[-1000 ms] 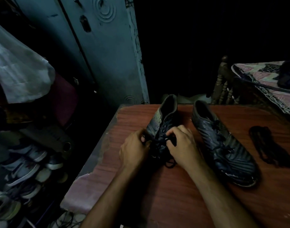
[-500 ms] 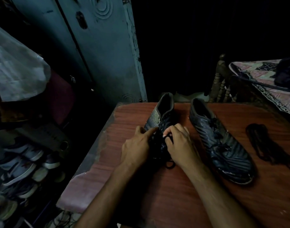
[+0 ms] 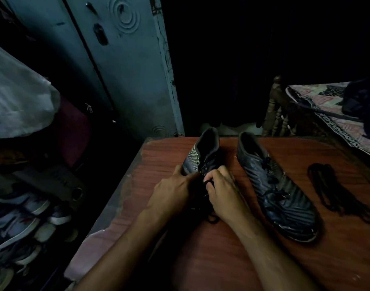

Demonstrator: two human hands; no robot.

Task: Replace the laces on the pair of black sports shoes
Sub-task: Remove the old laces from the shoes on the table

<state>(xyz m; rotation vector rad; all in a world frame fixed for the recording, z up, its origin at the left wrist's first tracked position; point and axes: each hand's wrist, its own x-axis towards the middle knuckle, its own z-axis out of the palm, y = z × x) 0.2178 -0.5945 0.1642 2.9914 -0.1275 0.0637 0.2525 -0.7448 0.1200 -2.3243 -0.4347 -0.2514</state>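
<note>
Both hands work at the lacing of the left-lying black shoe on the wooden table.

The left hand grips the shoe's side; the right hand appears to pinch its black lace, though dimness blurs this. The second shoe lies just beside, loose black laces further right.

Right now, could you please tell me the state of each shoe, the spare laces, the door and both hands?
Left black sports shoe: upright on the reddish wooden table, lace being worked.
Right black sports shoe: upright, laced, untouched.
Loose bundle of dark laces: lying on the table, apart from the shoes.
Blue-grey door: looks closed.
Left hand: rests against the left shoe.
Right hand: fingers pinch the lace.
</note>
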